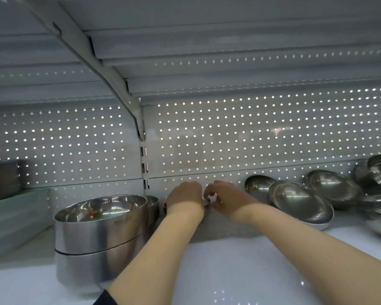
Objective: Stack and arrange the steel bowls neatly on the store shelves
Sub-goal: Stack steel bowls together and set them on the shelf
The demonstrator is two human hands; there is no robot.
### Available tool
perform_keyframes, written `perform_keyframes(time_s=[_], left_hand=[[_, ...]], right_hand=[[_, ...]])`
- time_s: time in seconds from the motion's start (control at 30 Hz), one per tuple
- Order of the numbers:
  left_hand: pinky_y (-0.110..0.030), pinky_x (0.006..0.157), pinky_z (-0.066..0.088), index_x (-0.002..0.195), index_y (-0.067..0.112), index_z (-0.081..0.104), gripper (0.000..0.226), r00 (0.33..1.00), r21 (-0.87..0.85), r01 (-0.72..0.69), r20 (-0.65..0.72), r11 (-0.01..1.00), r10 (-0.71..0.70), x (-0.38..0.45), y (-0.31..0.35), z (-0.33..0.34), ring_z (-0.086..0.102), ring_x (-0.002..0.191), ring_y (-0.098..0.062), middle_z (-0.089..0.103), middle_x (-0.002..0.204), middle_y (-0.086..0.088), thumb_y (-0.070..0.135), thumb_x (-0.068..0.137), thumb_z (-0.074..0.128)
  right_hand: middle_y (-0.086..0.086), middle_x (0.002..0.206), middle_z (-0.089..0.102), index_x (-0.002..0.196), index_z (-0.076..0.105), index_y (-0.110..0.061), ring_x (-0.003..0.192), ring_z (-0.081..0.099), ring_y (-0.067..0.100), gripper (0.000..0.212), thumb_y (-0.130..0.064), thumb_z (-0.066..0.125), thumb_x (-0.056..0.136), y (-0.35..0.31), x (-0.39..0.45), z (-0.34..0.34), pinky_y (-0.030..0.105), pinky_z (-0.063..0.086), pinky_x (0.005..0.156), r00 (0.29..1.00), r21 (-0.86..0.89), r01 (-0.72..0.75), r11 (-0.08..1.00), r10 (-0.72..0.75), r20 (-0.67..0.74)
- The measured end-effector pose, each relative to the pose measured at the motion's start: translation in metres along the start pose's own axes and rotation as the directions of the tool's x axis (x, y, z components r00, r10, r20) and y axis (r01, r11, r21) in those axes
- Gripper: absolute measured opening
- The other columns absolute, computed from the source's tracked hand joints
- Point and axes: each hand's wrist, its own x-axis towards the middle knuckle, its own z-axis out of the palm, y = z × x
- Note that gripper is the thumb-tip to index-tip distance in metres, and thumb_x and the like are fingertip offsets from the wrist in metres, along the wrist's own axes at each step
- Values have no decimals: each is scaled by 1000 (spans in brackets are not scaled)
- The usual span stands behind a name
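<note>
Both my hands reach to the back of the white shelf [240, 267]. My left hand [186, 194] and my right hand [226, 197] grip a small steel bowl [207, 200] between them; only a shiny sliver of its rim shows, the rest is hidden behind the hands. A stack of two large straight-walled steel bowls [101, 234] stands at the front left. Another steel bowl [153, 205] stands behind that stack.
Several shallow steel bowls [301, 203] lean on their sides along the back right. A perforated back panel [251, 137] closes the shelf, and another shelf hangs overhead. A dark container [1, 179] and pale boxes [15, 219] sit at the far left.
</note>
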Motion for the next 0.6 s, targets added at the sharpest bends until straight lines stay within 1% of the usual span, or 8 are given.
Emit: perform_keyframes(time_s=[0.03,0.1,0.17,0.27,0.33,0.4,0.5,0.6], left_hand=[[-35,86,45,117,14,57,28,1000,-28,-20,-8,999,20,1,5,-1,54,114,-31,54,125,-9,15,90,51],[-35,94,43,124,19,53,34,998,-78,-68,2,995,68,1,15,-2,50,120,-28,49,131,-6,14,91,50],[-33,98,44,126,25,50,37,992,-179,-125,10,976,128,-3,23,-1,50,120,-25,48,133,-1,15,90,51],[-27,90,46,121,33,52,35,970,-299,-242,-79,923,229,-17,35,-3,57,105,-21,53,124,5,23,87,56],[-23,81,43,119,32,54,34,934,-285,-354,-159,891,320,-28,46,-5,58,96,-21,55,117,6,24,87,56],[-24,76,40,121,30,54,34,892,-217,-450,-164,866,422,-38,61,-7,58,97,-22,54,113,5,25,87,55],[-33,78,45,122,27,52,35,839,-15,-540,-92,841,537,-43,89,-3,58,103,-26,52,118,2,24,87,54],[-35,76,45,124,20,52,35,852,162,-518,9,840,523,-37,121,5,57,104,-29,54,122,-5,20,89,51]], right_hand=[[3,115,54,111,61,-17,96,52,21,26,-8,51,89,1,-1,-9,27,39,83,999,4,-17,1000,17,-46],[2,113,57,107,63,-17,88,48,16,23,-6,51,90,2,-5,-30,26,40,84,986,7,-55,998,55,-160],[-2,105,58,99,64,-19,86,51,16,20,-7,51,91,5,-14,-57,25,43,82,958,17,-102,995,103,-267],[-7,91,59,87,62,-27,81,56,17,18,-11,54,89,18,-44,-93,23,44,74,925,58,-173,983,182,-333],[-11,79,56,85,63,-28,75,55,15,19,-11,57,87,31,-73,-108,21,41,66,939,33,-178,983,180,-294],[-11,79,60,86,67,-28,75,53,13,21,-10,56,84,45,-99,-116,22,39,61,963,-77,-176,981,155,-220],[-4,92,67,88,69,-23,83,58,18,21,-11,54,80,64,-118,-115,29,48,71,986,-240,-155,958,135,-98],[0,91,63,84,64,-20,85,59,24,17,-13,54,72,82,-124,-107,34,52,73,987,-304,-139,943,158,38]])
